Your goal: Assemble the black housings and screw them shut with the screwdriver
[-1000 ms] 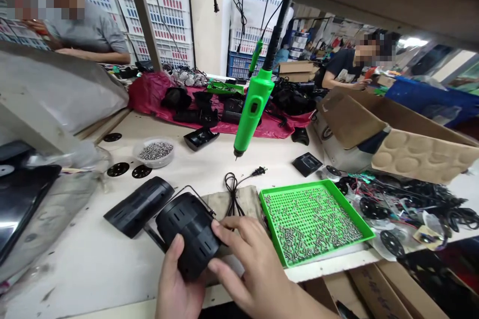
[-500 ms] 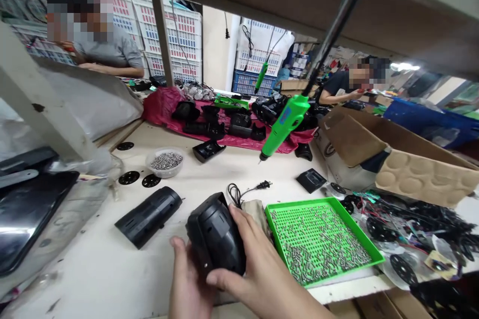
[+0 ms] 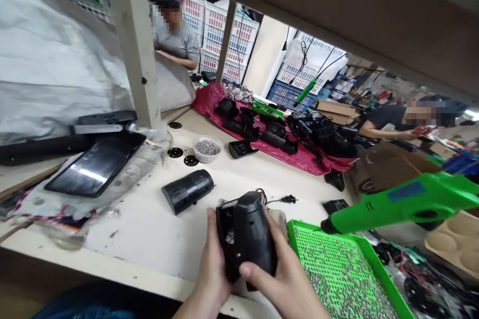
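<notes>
Between both hands I hold a black plastic housing, tilted over the table's front edge; a gap along its left side shows some wiring inside. My left hand grips its left side from below. My right hand wraps its right side, thumb across the front near a small screw. Behind the housing lies a black cord with a plug. A curved black cover rests on the table to the left. The green electric screwdriver hangs at the right, over the screw tray, touched by neither hand.
A green tray of screws sits right of my hands. Farther back are a tub of small metal parts, black discs and black parts on pink plastic. A post stands left. Two people work beyond.
The view has swung left. The housing has turned in my hands, so the gap in its left side now shows. The green screwdriver now hangs closer and more level, at the right.
</notes>
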`<state>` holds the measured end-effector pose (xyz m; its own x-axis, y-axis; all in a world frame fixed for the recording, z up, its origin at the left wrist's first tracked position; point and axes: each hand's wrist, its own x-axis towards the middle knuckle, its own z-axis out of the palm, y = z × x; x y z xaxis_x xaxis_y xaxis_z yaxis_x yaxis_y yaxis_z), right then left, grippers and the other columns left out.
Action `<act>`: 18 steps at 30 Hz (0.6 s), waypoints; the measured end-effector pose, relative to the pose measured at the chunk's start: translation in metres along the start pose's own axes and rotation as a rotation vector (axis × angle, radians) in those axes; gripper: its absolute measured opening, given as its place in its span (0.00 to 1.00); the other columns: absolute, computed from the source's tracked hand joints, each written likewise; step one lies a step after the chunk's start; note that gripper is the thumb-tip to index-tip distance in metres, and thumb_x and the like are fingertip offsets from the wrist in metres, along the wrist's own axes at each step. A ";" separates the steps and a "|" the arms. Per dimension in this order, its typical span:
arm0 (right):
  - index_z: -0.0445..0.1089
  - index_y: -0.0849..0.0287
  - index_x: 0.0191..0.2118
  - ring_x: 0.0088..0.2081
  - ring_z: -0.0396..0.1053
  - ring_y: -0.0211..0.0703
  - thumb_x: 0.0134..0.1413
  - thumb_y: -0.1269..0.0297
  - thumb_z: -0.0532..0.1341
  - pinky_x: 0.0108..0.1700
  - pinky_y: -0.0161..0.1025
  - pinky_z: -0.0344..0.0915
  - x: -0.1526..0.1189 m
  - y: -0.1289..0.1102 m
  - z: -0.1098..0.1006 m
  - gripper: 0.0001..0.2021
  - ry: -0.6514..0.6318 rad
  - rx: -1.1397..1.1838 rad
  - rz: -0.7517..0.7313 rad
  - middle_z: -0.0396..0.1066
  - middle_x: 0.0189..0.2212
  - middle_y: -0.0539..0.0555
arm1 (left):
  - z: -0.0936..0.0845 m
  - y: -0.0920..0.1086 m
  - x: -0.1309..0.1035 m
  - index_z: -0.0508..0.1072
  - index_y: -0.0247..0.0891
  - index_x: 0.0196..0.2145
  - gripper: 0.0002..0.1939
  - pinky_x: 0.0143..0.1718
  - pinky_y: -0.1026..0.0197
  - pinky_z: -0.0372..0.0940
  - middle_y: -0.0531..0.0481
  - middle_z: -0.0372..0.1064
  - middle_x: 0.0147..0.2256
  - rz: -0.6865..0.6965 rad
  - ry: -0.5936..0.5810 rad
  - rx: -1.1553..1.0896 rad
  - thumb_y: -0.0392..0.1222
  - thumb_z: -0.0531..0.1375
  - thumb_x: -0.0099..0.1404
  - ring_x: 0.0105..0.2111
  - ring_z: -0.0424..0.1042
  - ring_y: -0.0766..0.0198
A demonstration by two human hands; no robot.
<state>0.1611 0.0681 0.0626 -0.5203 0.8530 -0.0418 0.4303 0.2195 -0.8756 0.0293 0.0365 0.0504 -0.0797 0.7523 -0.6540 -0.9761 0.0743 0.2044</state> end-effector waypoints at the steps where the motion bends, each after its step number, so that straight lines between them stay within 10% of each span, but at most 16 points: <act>1: 0.49 0.57 0.67 0.68 0.45 0.57 0.49 0.49 0.66 0.67 0.55 0.45 0.001 -0.003 -0.003 0.43 -0.001 0.059 0.018 0.51 0.67 0.60 | -0.001 0.002 0.000 0.78 0.32 0.46 0.32 0.52 0.47 0.66 0.39 0.79 0.40 -0.009 -0.020 -0.013 0.64 0.52 0.64 0.46 0.75 0.47; 9: 0.64 0.56 0.57 0.55 0.67 0.60 0.45 0.42 0.66 0.58 0.59 0.61 0.022 -0.019 -0.031 0.35 -0.184 0.395 0.147 0.69 0.54 0.61 | -0.016 0.011 0.002 0.78 0.34 0.46 0.28 0.51 0.46 0.66 0.41 0.79 0.37 -0.025 -0.161 -0.102 0.60 0.52 0.67 0.43 0.77 0.49; 18: 0.65 0.58 0.48 0.49 0.73 0.54 0.46 0.44 0.67 0.52 0.50 0.69 0.055 -0.025 -0.034 0.29 -0.065 0.487 0.161 0.68 0.52 0.62 | -0.021 0.020 0.001 0.75 0.30 0.48 0.23 0.48 0.44 0.68 0.39 0.79 0.35 -0.015 -0.084 -0.138 0.51 0.51 0.69 0.39 0.78 0.50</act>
<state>0.1469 0.1253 0.0988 -0.5270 0.8234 -0.2105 0.1237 -0.1708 -0.9775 0.0056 0.0246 0.0381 -0.0531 0.8046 -0.5915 -0.9960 -0.0003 0.0890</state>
